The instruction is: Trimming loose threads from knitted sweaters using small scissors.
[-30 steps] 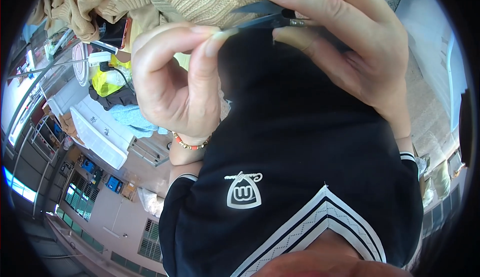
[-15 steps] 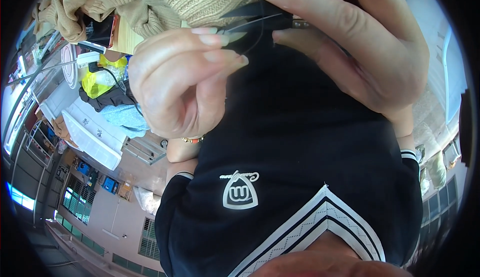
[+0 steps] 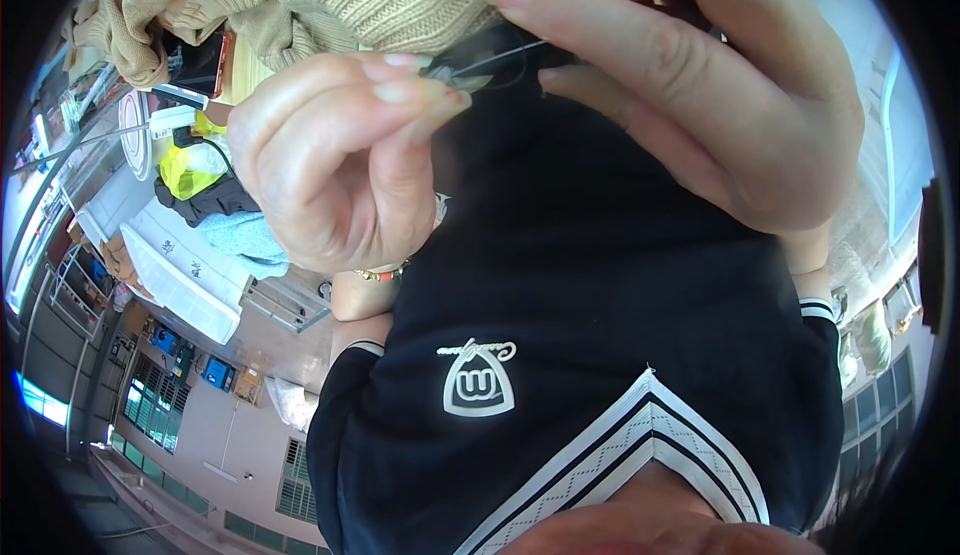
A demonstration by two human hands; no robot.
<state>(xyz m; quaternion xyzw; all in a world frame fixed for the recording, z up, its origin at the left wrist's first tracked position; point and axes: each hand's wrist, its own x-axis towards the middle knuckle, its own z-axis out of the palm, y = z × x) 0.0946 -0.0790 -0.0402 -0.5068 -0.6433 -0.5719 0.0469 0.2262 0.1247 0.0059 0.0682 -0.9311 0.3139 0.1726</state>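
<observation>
My left hand (image 3: 340,165) is closed in a pinch, its fingertips holding a thin, shiny needle (image 3: 505,56) that slants up to the right. A fine dark strand (image 3: 521,77) curves below the needle; where it ends is hard to see. Facing it, my right hand (image 3: 700,85) has its index finger and thumb spread apart around the needle's far end. That index fingertip lies at the edge of a beige ribbed knit garment (image 3: 400,0). The other right fingers curl behind, partly hidden, and I cannot make out whether anything lies in them.
More beige knitwear (image 3: 190,15) is bunched at the upper left, next to a phone with a red edge (image 3: 205,70). Beyond it are a yellow plastic bag (image 3: 188,170), a light blue cloth (image 3: 243,240) and a white power adapter (image 3: 173,122). My black shirt (image 3: 580,285) fills the middle.
My left hand has drawn slightly left with the needle. The right index fingertip has shifted a little left and down. Less of the dark shape between the hands shows now.
</observation>
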